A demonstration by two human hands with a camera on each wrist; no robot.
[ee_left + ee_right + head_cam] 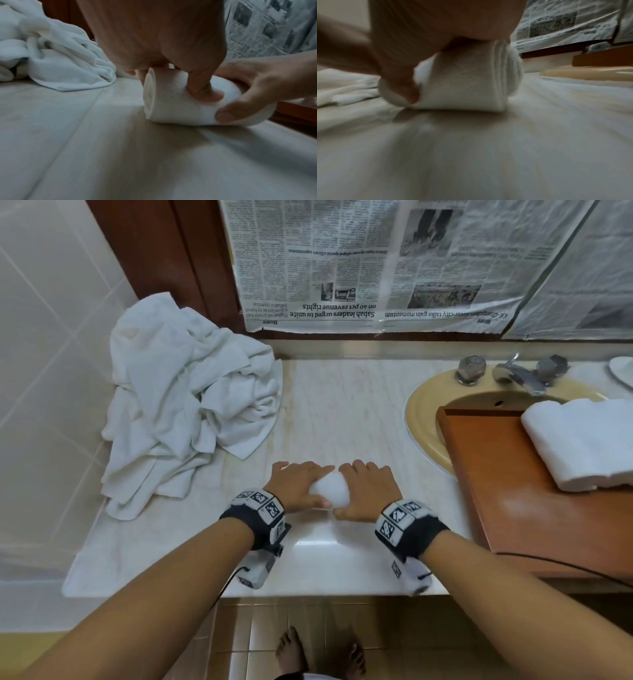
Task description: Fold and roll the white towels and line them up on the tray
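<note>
A rolled white towel [330, 491] lies on the marble counter [342, 412] in front of me. My left hand [301, 486] grips its left end, thumb on the near side. My right hand [368, 491] grips its right end. In the left wrist view the roll [173, 108] shows its spiral end, with my left thumb pressed on it. The right wrist view shows the roll [462, 86] under my right palm. A heap of loose white towels [185, 398] lies at the counter's left. On the wooden tray [513, 501] at the right sit rolled towels [582, 443].
The tray rests over a yellow sink [424, 419] with a chrome tap [520, 373] behind it. Newspaper [376, 265] covers the wall behind the counter. A tiled wall stands at the left. A black cable [565, 565] runs along the tray's near edge.
</note>
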